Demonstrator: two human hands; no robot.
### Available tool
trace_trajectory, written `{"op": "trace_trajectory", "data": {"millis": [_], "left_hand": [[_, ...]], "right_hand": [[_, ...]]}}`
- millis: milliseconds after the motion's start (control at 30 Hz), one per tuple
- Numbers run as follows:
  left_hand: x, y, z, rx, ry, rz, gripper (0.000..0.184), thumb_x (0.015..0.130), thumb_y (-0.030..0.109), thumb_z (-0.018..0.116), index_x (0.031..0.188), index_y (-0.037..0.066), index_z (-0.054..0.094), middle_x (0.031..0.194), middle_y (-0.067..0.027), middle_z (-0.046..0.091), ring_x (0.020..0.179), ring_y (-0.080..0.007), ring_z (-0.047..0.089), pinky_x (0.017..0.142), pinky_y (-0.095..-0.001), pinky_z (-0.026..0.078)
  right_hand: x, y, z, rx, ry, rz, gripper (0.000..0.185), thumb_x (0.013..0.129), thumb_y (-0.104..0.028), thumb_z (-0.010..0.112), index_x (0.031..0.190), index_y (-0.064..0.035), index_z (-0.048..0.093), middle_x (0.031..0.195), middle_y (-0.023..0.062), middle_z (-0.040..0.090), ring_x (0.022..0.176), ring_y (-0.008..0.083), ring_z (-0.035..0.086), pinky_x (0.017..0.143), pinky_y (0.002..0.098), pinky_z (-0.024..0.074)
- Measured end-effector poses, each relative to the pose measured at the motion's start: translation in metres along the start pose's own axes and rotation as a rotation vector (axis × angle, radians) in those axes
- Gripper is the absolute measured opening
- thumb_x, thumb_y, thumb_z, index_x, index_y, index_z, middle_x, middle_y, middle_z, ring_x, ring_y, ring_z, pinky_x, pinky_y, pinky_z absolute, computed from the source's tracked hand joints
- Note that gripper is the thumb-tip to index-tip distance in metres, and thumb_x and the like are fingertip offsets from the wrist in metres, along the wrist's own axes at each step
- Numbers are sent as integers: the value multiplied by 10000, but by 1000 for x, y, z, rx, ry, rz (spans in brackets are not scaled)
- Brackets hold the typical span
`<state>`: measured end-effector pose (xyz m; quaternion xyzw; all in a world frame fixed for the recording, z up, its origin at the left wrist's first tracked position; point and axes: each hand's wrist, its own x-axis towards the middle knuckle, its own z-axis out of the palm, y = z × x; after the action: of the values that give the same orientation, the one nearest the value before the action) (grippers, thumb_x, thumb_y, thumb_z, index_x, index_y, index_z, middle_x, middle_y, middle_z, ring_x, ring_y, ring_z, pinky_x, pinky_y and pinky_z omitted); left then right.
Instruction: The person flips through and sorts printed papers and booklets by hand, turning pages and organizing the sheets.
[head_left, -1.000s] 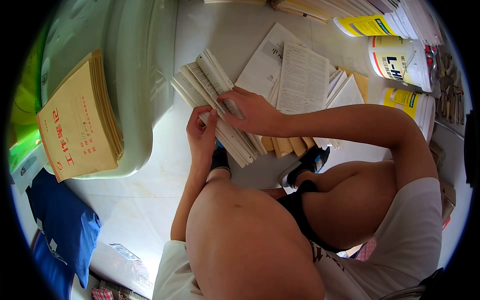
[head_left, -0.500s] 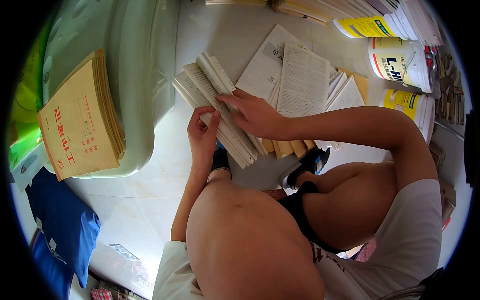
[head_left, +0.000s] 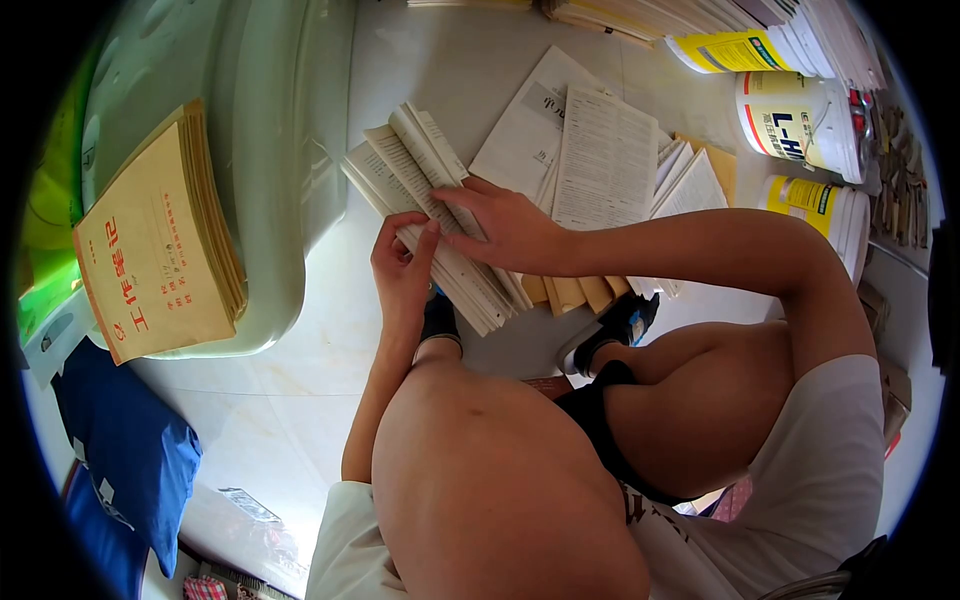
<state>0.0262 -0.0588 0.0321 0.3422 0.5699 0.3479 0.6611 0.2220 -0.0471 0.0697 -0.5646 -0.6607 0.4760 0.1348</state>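
A thick open booklet of printed pages is tilted above the floor, with a bundle of its pages curled up along the upper side. My left hand grips its lower left edge, thumb on top and the other fingers bent at the edge. From the right, my right hand reaches across and pinches the curled pages between thumb and fingers. Just behind the booklet, a printed sheet and a paper with large characters lie on the floor.
Brown folders and more papers lie near my feet. At left, a stack of brown envelopes rests on a pale green plastic surface. White buckets stand at right; a blue bag lies lower left.
Both hands and the booklet keep nearly the same place. My right hand's thumb and fingers have shifted slightly on the curled pages; the whole view has moved a little.
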Motion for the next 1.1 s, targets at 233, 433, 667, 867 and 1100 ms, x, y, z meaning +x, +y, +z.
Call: {"op": "trace_trajectory", "data": {"millis": [233, 433, 667, 867, 1100], "left_hand": [[1, -3, -1, -3, -1, 2, 188, 1019, 137, 753, 1144, 31, 661, 797, -2, 664, 671, -33, 532, 571, -216, 385], [2, -4, -1, 21, 10, -10, 187, 1017, 149, 758, 1138, 42, 665, 788, 7, 655, 658, -22, 510, 557, -212, 361], [3, -6, -1, 17, 4, 3, 189, 1018, 156, 756, 1137, 40, 665, 782, 17, 639, 651, -18, 486, 552, -213, 347], [2, -4, -1, 15, 5, -12, 193, 1018, 155, 755, 1141, 39, 664, 775, 13, 640, 659, -18, 490, 555, -212, 344], [1, 0, 0, 14, 5, -19, 202, 1018, 163, 760, 1148, 41, 664, 777, 1, 647, 662, -27, 505, 569, -217, 357]], "right_hand": [[-1, 0, 0, 0, 23, -18, 540, 1002, -243, 652, 1494, -48, 543, 1345, 227, 621, 1159, 402, 678, 998, 457, 557], [-2, 2, 3, 36, 0, 25, 535, 954, -117, 599, 1475, -17, 530, 1263, 229, 627, 1094, 396, 672, 961, 483, 556], [1, 7, 2, 41, 50, -70, 514, 938, -27, 562, 1450, -54, 598, 1307, 237, 628, 1044, 406, 697, 918, 467, 573], [2, 2, 3, -9, 12, -3, 415, 978, -195, 661, 1362, -40, 672, 1334, 223, 636, 1118, 400, 686, 970, 452, 563], [2, 3, 2, -20, 4, 4, 510, 981, -339, 724, 1391, -46, 647, 1356, 203, 631, 1176, 380, 678, 1012, 432, 554]]}}
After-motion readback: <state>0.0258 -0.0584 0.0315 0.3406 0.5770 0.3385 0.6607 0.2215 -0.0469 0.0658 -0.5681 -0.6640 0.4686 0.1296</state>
